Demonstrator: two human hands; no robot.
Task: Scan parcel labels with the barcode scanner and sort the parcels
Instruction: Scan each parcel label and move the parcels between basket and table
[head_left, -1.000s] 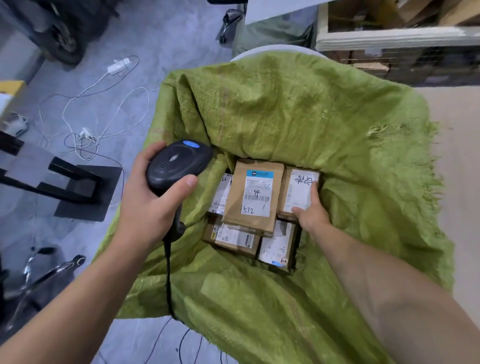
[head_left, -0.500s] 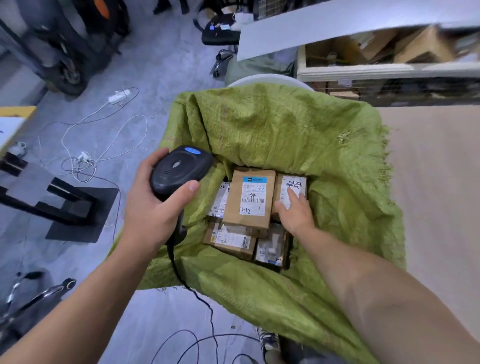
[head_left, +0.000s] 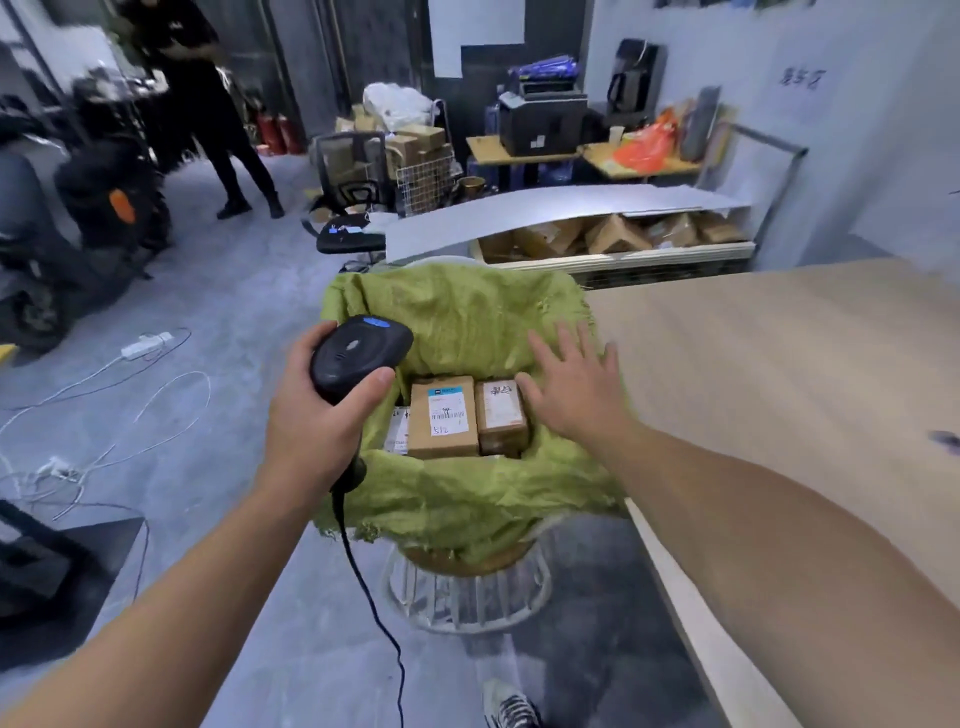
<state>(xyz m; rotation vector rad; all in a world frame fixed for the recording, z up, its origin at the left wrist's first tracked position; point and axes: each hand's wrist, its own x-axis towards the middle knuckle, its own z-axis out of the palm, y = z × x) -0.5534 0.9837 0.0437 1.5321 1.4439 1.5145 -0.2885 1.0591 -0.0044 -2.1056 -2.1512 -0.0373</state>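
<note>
My left hand (head_left: 317, 421) grips a black corded barcode scanner (head_left: 358, 353) and holds it over the left rim of a green woven sack (head_left: 467, 312). Several brown cardboard parcels lie inside the sack. The middle parcel (head_left: 441, 415) shows a white label with a blue top. A smaller parcel (head_left: 500, 415) with handwriting lies to its right. My right hand (head_left: 571, 384) hovers with fingers spread above the sack's right side, beside the smaller parcel, holding nothing.
The sack sits on a white wire stool (head_left: 467, 597). A light wooden table (head_left: 789, 395) runs along the right. Cables and a power strip (head_left: 145, 345) lie on the grey floor at left. A scooter (head_left: 78, 218), a standing person (head_left: 208, 104) and boxes fill the back.
My right hand has lifted off the right-hand parcel and spread open above the sack. The view has tilted up and back, showing the room. The scanner stays in my left hand.
</note>
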